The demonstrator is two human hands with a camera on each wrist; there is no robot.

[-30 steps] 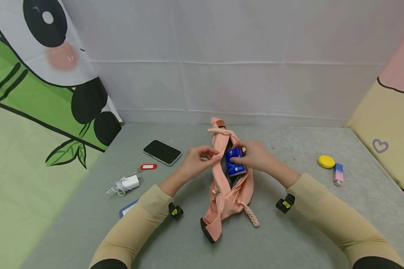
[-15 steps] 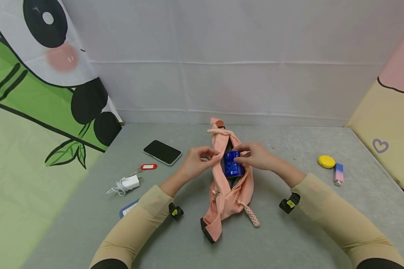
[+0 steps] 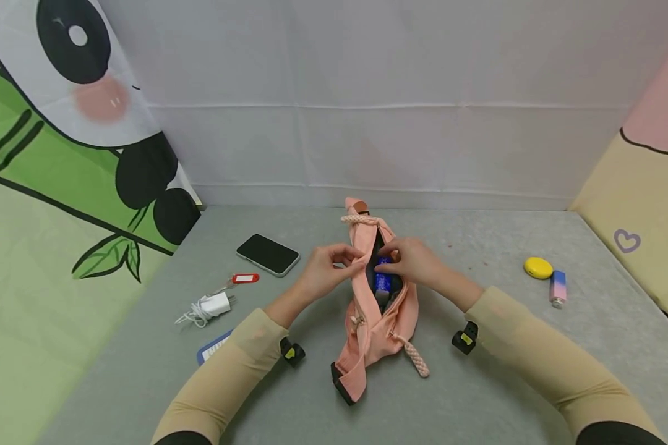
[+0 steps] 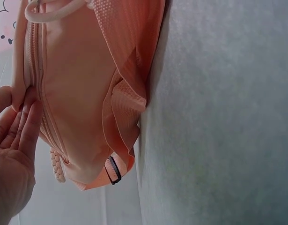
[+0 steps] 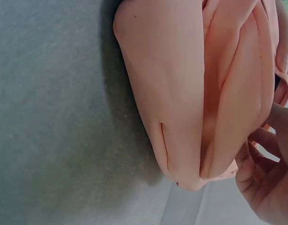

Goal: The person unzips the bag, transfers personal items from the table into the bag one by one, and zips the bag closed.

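Note:
A pink fabric bag with a braided cord stands on the grey table, its zipped mouth spread apart. My left hand pinches the left edge of that mouth; the left wrist view shows thumb and fingers on the cloth beside the zip. Down in the dark opening sits a small shiny blue tissue pack. My right hand reaches over the right edge and pinches the pack's upper part between thumb and fingers. The bag's wall hides the pack in the right wrist view.
Left of the bag lie a black-screened phone, a red key tag, a white charger with wound cable and a blue-edged card partly under the left sleeve. At right are a yellow round case and a pink-blue lighter-sized stick.
The blue tissue pack has gone from leaning at the bag's right edge to deeper inside the mouth, turned narrower, with my right hand moving along. My left hand keeps its hold on the edge.

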